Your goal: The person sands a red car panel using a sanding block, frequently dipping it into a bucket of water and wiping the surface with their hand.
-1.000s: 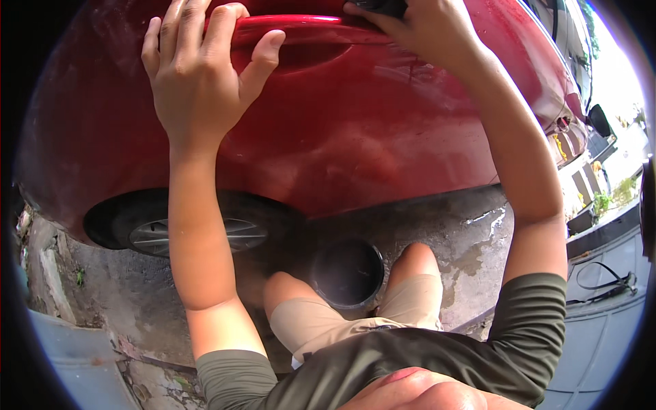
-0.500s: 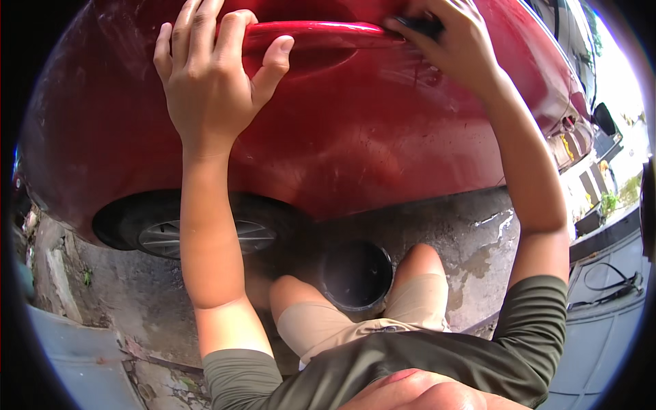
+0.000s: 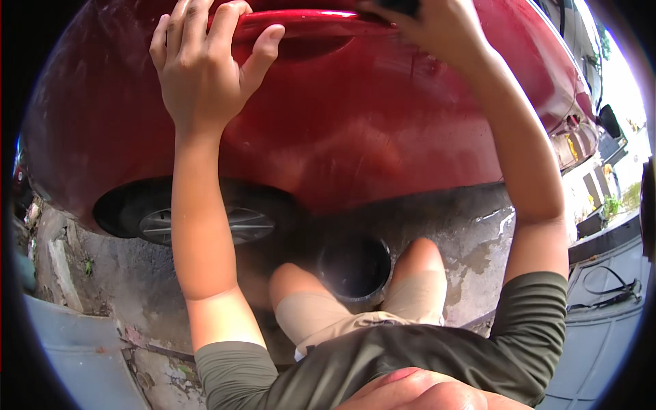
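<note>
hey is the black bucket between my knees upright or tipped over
Upright: the black bucket sits on the ground, its round mouth facing up. Its inside is too dark to tell whether it holds anything.

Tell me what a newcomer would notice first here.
Probably the glossy red car filling the upper half, with the left hand spread at the left end of its red handle. Next, the right hand at the top edge, holding a dark object. Then the black bucket, seen between the knees.
</note>
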Action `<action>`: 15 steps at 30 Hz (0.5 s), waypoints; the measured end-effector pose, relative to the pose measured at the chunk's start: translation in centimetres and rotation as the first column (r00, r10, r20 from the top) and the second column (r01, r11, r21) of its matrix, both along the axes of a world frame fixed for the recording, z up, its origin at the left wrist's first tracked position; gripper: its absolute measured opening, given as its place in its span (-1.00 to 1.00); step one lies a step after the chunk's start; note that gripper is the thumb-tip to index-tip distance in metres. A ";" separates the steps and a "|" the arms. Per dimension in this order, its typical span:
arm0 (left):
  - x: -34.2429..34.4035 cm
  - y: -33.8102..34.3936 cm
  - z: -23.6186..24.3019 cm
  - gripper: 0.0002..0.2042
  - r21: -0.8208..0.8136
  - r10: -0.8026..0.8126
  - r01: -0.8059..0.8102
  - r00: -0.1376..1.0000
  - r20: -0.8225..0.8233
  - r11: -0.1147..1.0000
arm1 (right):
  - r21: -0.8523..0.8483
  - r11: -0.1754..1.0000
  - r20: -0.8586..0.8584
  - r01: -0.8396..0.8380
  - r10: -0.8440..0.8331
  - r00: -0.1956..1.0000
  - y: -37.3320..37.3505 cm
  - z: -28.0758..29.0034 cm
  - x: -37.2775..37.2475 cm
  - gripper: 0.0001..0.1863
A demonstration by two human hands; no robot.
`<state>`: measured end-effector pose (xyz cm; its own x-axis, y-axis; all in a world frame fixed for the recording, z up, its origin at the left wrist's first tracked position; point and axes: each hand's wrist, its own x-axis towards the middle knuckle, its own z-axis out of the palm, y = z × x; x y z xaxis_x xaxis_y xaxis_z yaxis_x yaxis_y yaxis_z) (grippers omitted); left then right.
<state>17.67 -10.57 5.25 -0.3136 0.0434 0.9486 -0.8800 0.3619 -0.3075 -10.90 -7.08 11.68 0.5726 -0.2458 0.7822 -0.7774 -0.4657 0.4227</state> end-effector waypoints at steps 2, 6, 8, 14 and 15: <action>-0.3 0.2 0.7 -0.52 -0.010 -0.008 0.008 1.000 0.013 1.000 | 0.088 0.989 0.164 0.120 -0.133 0.977 1.4 -2.1 -4.6 -0.74; -1.2 0.6 0.1 -0.52 0.016 -0.041 0.042 0.999 -0.018 0.999 | -0.072 0.997 0.590 -0.040 0.075 0.804 5.0 -14.0 -8.4 -0.66; -1.7 1.0 0.2 -0.46 0.007 -0.026 0.026 0.997 -0.069 1.000 | 0.209 0.950 0.870 -0.231 -0.073 0.487 8.1 -23.2 -4.6 -0.66; -16.0 5.7 -3.3 -0.10 0.283 0.109 -0.181 0.961 0.253 0.942 | 0.502 0.244 0.327 -0.830 -0.942 -0.079 16.2 -51.7 3.2 -0.46; -17.7 6.2 -4.9 -0.05 0.325 0.085 -0.208 0.931 0.355 0.923 | 0.522 0.160 0.169 -0.838 -0.982 -0.082 17.3 -53.3 4.9 -0.50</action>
